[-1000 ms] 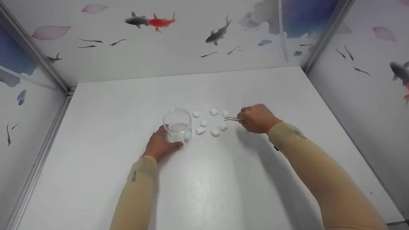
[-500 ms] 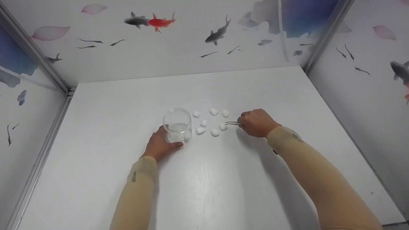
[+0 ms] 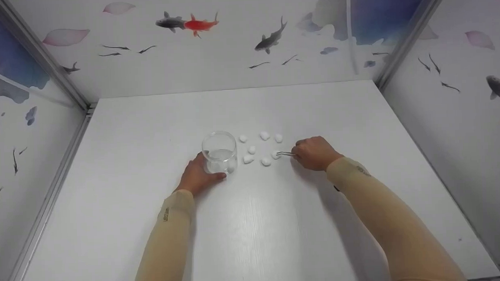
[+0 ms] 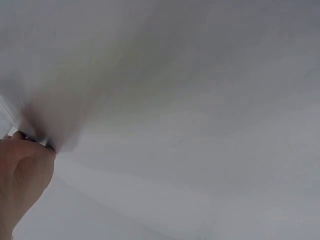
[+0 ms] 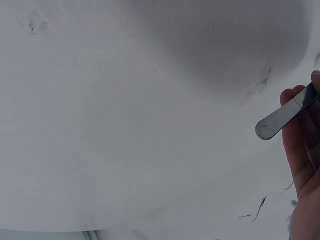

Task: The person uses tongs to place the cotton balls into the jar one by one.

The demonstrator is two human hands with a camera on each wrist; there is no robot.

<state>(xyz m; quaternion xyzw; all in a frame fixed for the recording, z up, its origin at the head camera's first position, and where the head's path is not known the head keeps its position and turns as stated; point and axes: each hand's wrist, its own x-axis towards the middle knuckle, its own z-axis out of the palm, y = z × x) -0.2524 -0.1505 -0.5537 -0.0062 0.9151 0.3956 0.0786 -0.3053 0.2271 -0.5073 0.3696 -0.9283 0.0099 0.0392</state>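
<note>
A clear glass jar [image 3: 219, 146] stands upright on the white table, with my left hand [image 3: 198, 175] curled round its near left side. Something whitish shows low inside the jar. In my right hand [image 3: 315, 153] I hold metal tweezers [image 3: 287, 153], whose tips meet a white cotton ball [image 3: 276, 155] at the right of the group. Whether the tips grip it I cannot tell. Several more cotton balls [image 3: 265, 161] lie between jar and tweezers. The right wrist view catches the rounded back end of the tweezers [image 5: 280, 120]; the left wrist view has only part of my left hand [image 4: 25, 165].
The white tabletop [image 3: 245, 232] carries these things. Upright panels printed with fish and petals border it at the back [image 3: 214, 71], left and right. Metal strips [image 3: 68, 163] run along the left edge.
My right hand has come toward me, bringing the tweezers from beside the far right cotton ball down to the one nearer me. The left hand and jar have held still.
</note>
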